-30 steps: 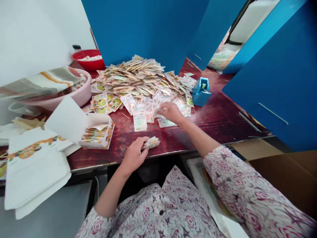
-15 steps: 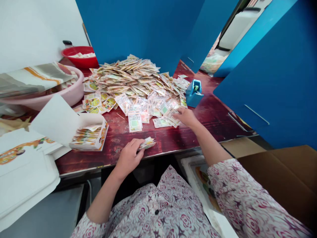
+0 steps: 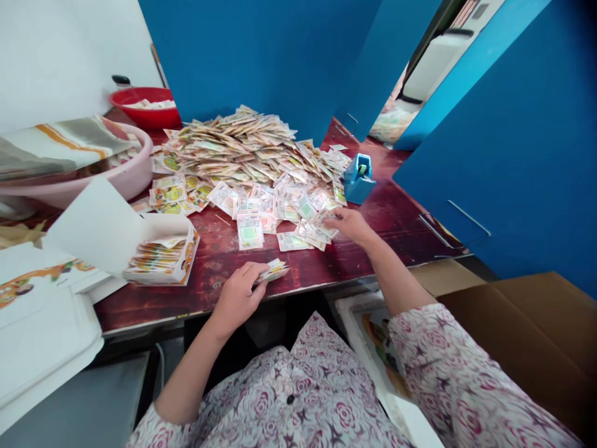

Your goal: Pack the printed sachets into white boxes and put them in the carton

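My left hand point(image 3: 239, 294) is closed around a small stack of printed sachets point(image 3: 276, 270) at the table's front edge. Further forward and to the right, my right hand point(image 3: 353, 226) pinches a sachet point(image 3: 323, 219) between thumb and fingers, at the near right side of the loose sachets. Just below that one, other sachets point(image 3: 295, 241) lie on the table, partly overlapping. Behind them rises a large heap of sachets point(image 3: 242, 146). To the left of my left hand, an open white carton point(image 3: 190, 258) holds a row of upright sachets point(image 3: 156, 256).
A blue tape dispenser point(image 3: 358, 186) stands right of the heap. At left are a pink basin point(image 3: 140, 168) with a cloth over it, a red basin point(image 3: 165, 117) and flat white cartons point(image 3: 46, 330). Blue panels point(image 3: 261, 56) rise behind; a cardboard box point(image 3: 522, 330) sits at lower right.
The view has shifted slightly. Sachets under my right hand have slid a little apart and toward me, while the hand stays at the same spot. My left hand still holds its stack.
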The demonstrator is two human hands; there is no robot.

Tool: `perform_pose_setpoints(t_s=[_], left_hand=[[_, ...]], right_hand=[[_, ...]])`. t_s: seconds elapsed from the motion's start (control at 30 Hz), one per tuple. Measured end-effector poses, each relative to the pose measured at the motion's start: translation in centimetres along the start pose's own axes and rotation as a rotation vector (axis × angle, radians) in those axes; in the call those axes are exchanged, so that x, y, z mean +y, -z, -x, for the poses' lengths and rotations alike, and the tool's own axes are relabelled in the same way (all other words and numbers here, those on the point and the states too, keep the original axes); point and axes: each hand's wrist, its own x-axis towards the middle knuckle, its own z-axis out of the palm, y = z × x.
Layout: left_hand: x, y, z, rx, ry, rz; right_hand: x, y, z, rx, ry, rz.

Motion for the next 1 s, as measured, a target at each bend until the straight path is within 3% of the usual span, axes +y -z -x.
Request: perform_pose_setpoints(t_s=[0.17,0.37,0.5,0.6,0.67,0.73,0.83,0.9,1.0], left_hand=[[0.1,0.1,0.0,0.005,0.027,-0.004],[0.4,0.0,-0.3,0.02,0.07,0.0],[0.3,-0.1,-0.3,0.029,0.105,0.003],[0.3,0.0,-0.3,0.014,0.1,0.049],[0.2,0.1,-0.3,-0.008,0.082,0.072],[0.2,0.2,-0.3,-0.028,0.064,0.068],[0.3,0.2,-0.2,-0.043,0.062,0.042],[0.3,0.1,0.1,-0.039,0.044,0.039],[0.4,-0.1,0.7,0.039,-0.009,0.032]], right_hand=[[-0.8,0.1,-2.3,-0.276,0.161,0.211],[-1.1,-0.2,-2.6,-0.352,0.127,0.471],[-0.3,0.4,-1.8,-0.31,0.053,0.34],[-0.9,1.4,-0.8,-0.105,0.004,0.31],[-2.4,1.6,0.1,0.028,0.013,0.236],[-4.8,1.0,1.4,0.056,0.067,0.083],[-9.1,-1.4,3.4,-0.11,0.204,-0.119],[-11.4,-3.1,4.5,-0.241,0.288,-0.12],[-12.8,-4.6,5.6,-0.366,0.356,-0.068]])
